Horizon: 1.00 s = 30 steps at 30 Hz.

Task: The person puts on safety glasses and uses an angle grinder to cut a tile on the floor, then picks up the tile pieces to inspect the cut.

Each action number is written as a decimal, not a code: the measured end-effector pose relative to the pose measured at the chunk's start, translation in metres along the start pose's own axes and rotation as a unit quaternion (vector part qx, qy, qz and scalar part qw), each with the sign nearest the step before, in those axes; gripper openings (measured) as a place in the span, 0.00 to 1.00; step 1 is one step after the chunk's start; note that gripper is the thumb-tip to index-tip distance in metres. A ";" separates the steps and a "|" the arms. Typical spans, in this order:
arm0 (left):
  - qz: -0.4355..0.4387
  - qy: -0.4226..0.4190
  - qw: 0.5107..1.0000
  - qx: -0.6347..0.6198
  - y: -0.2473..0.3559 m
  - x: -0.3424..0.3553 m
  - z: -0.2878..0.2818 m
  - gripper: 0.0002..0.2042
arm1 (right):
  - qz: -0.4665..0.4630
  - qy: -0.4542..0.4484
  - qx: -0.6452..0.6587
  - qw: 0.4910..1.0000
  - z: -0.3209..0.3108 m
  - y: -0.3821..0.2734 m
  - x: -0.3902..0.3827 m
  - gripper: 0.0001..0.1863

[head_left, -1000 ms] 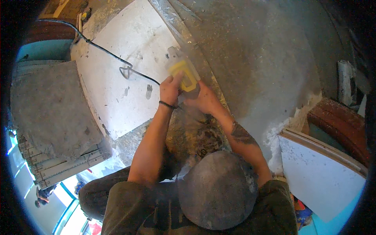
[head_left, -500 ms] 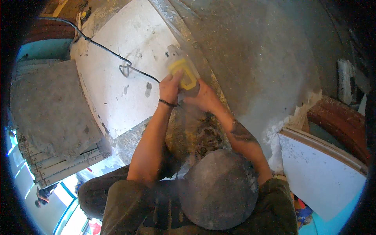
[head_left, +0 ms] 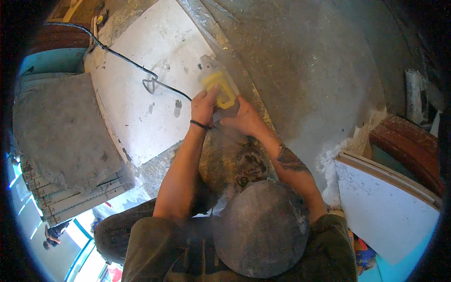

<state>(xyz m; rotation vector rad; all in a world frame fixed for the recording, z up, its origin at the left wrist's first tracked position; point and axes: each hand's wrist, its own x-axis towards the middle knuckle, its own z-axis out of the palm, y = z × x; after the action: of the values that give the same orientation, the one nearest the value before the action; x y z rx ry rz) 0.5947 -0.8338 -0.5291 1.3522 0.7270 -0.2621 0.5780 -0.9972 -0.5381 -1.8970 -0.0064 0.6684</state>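
Note:
Both my hands are closed round a dusty yellow-and-grey corded power tool (head_left: pixel 227 97) at the right edge of a large white slab (head_left: pixel 141 110). My left hand (head_left: pixel 203 107) grips its left side, with the thumb near the yellow part. Around the lower right of the body wraps my right hand (head_left: pixel 244 117). The tool's grey front end points away from me; any blade or disc under it is hidden. A black power cord (head_left: pixel 127 58) runs across the slab towards my left hand and has a loose loop midway. Pale dust hangs around the tool.
To the left stands a stack of boxes (head_left: pixel 75 207) with a dusty grey sheet (head_left: pixel 63 131) on top. White panels (head_left: pixel 383 207) lean at the right, near a brown curved piece (head_left: pixel 406 150). A tape measure (head_left: pixel 100 19) lies at the far left. Another person (head_left: pixel 54 235) is distant, lower left.
The dust over my right forearm has thinned a little. My hands and the tool stay in nearly the same place.

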 end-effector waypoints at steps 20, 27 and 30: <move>0.009 -0.012 1.000 0.003 -0.008 -0.002 -0.011 0.20 | -0.015 0.012 -0.008 1.000 0.014 0.013 -0.002 0.46; -0.031 0.007 0.999 0.034 -0.003 0.001 -0.009 0.20 | -0.048 0.030 0.008 0.998 0.013 0.017 0.001 0.44; -0.011 0.009 1.000 0.020 -0.011 0.004 -0.012 0.21 | -0.054 0.033 -0.003 0.998 0.016 0.020 0.001 0.43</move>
<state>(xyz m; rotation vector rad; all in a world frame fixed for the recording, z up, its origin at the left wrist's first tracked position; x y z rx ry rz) 0.5872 -0.8247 -0.5407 1.3871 0.7553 -0.2826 0.5661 -0.9917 -0.5599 -1.9093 -0.0693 0.5337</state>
